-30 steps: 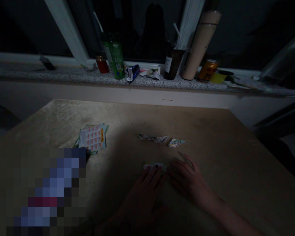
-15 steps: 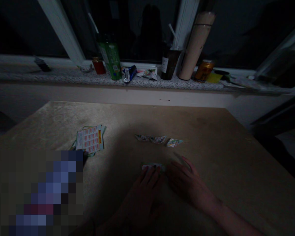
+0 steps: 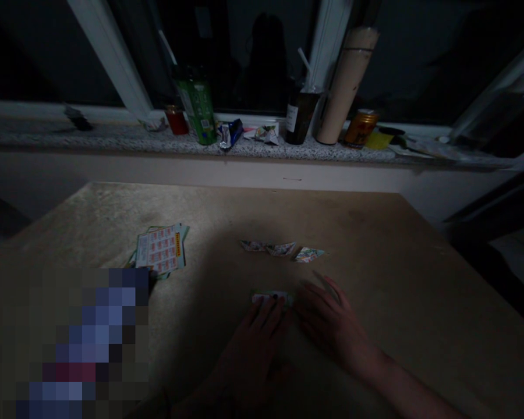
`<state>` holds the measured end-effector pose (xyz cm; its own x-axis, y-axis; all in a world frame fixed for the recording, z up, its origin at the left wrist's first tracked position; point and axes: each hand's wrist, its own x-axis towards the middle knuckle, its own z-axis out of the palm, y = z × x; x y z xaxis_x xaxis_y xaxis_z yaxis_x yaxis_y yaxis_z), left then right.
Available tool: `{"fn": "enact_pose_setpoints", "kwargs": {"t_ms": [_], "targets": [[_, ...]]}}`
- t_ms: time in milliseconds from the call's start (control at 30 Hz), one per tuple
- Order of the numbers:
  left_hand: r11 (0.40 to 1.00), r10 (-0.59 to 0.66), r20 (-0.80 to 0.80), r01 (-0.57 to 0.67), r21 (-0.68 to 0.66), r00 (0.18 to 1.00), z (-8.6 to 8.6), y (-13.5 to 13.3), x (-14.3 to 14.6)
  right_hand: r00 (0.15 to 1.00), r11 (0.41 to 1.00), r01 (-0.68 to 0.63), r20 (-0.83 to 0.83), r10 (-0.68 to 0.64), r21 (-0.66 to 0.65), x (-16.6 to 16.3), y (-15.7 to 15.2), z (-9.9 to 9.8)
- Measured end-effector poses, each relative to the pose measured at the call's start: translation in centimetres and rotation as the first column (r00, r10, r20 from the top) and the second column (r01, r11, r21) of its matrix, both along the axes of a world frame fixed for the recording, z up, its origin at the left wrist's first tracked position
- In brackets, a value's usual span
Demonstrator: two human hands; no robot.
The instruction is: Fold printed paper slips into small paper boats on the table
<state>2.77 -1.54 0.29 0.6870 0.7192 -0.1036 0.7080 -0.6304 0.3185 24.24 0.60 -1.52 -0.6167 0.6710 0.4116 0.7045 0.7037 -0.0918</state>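
Pinning paper slip (image 3: 265,294) w/ L hand (image 3: 251,344), fingers part-spread | w/ R hand (image 3: 332,319) adj., fingers bent, can't tell if pinching | could skew if pressed unevenly

A lived-in room it was, home or break room impossible to tell, dark window panes (image 3: 240,70) behind, a speckled sill (image 3: 122,138) crowded with green cup (image 3: 199,110), tall flask (image 3: 349,84), drink can (image 3: 361,128), plain worktop (image 3: 367,233) below.
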Motion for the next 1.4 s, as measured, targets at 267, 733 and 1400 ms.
{"fn": "enact_pose_setpoints", "kwargs": {"t_ms": [267, 733, 1400], "targets": [[0.999, -0.030, 0.019, 0.030, 0.020, 0.999, -0.5, -0.1, -0.4, 0.999, 0.999, 0.023, -0.046, -0.024, -0.024, -0.2, 0.1, 0.2], [0.997, -0.059, 0.104, 0.054, 0.046, 0.993, -0.5, 0.5, -1.1, 0.998, 0.997, -0.007, -0.056, 0.003, -0.078, -0.6, 0.2, 0.7], [0.968, -0.162, 0.136, 0.131, 0.213, 0.977, 0.7, 5.5, -4.8, 0.998, 0.996, -0.017, -0.062, 0.012, -0.084, -1.4, 0.3, -0.1]]}}
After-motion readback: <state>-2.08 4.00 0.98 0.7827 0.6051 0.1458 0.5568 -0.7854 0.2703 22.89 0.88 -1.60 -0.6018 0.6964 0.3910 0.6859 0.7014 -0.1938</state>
